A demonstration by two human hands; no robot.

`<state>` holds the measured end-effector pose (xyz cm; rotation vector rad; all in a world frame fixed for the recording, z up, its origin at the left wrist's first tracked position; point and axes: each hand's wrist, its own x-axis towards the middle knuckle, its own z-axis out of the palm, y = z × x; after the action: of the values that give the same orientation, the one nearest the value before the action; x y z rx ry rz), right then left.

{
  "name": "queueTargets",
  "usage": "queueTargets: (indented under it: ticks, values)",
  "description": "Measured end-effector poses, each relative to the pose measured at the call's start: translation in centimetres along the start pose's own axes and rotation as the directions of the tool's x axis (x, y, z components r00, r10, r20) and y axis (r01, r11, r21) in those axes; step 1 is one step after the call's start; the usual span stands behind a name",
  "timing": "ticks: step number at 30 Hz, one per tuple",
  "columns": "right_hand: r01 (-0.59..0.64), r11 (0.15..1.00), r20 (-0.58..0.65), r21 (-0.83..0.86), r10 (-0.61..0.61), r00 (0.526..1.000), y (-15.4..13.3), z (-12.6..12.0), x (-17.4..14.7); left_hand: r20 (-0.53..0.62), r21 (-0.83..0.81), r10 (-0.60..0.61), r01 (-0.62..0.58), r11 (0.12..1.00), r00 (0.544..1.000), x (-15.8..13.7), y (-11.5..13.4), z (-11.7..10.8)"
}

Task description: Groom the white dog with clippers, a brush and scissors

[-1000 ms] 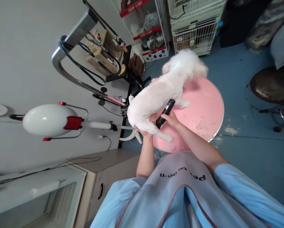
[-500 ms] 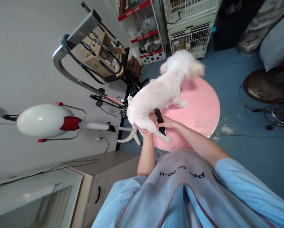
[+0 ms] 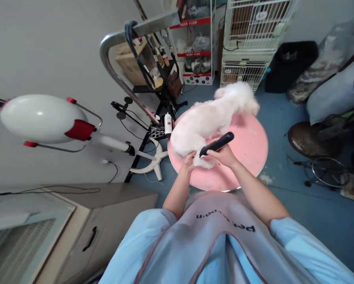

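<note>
A white dog (image 3: 202,118) with close-cut fur stands on a round pink grooming table (image 3: 254,138), its head at the far right. In my right hand (image 3: 225,156) is a black hair clipper (image 3: 217,144), its tip against the fur of the dog's near hind leg (image 3: 203,161). My left hand (image 3: 190,161) grips the same leg from the left, its fingers partly hidden by fur. The clipper's handle points up and to the right.
A curved metal grooming arm (image 3: 106,51) with a dark looped strap rises at the left. Near it are a white dryer (image 3: 43,118) on a stand and a white bottle (image 3: 168,123). Wire cages (image 3: 254,31) stand behind; a round stool (image 3: 304,136) is at the right.
The clipper has turned from upright beside the leg to slanting, its tip now at the leg. The dog's hind leg is drawn in rather than stretched toward me. The camera view has shifted.
</note>
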<state>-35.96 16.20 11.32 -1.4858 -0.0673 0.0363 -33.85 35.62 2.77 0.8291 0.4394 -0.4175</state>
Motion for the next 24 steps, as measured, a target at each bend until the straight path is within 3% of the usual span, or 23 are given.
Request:
queueTargets:
  ticks: [4, 9, 11, 15, 19, 22, 24]
  values:
    - [0.121, 0.953, 0.087, -0.278, -0.101, 0.991, 0.3, 2.6, -2.3, -0.037, -0.049, -0.063, 0.061, 0.997, 0.997, -0.6, 0.0, 1.4]
    - [0.223, 0.863, 0.138, -0.453, -0.179, 0.974, 0.3, 2.7, -3.7, -0.051, -0.049, -0.153, 0.151, 0.987, 0.987, -1.2, -0.2, 1.6]
    - [0.21, 0.828, 0.138, -0.52, -0.162, 0.977, -0.3, 2.9, -3.4, -0.039, -0.058, -0.179, 0.177, 0.982, 0.983, -1.1, -0.5, 1.7]
    - [0.174, 0.744, 0.167, -0.645, -0.085, 0.982, -1.0, 3.6, -3.0, 0.005, -0.133, -0.119, 0.119, 0.984, 0.993, -1.0, -0.5, 2.2]
    - [0.179, 0.595, 0.189, -0.784, -0.046, 0.981, -1.3, 3.9, -3.9, 0.069, -0.173, -0.092, 0.103, 0.98, 0.993, -0.9, -0.1, 2.7]
    - [0.217, 0.493, 0.254, -0.843, 0.009, 0.967, -2.2, 3.9, -4.4, 0.063, -0.174, -0.104, 0.114, 0.978, 0.993, -0.6, -0.1, 3.0]
    - [0.251, 0.472, 0.283, -0.845, -0.002, 0.959, -3.1, 4.3, -4.0, 0.077, -0.165, -0.12, 0.131, 0.978, 0.99, -0.3, -0.2, 3.0]
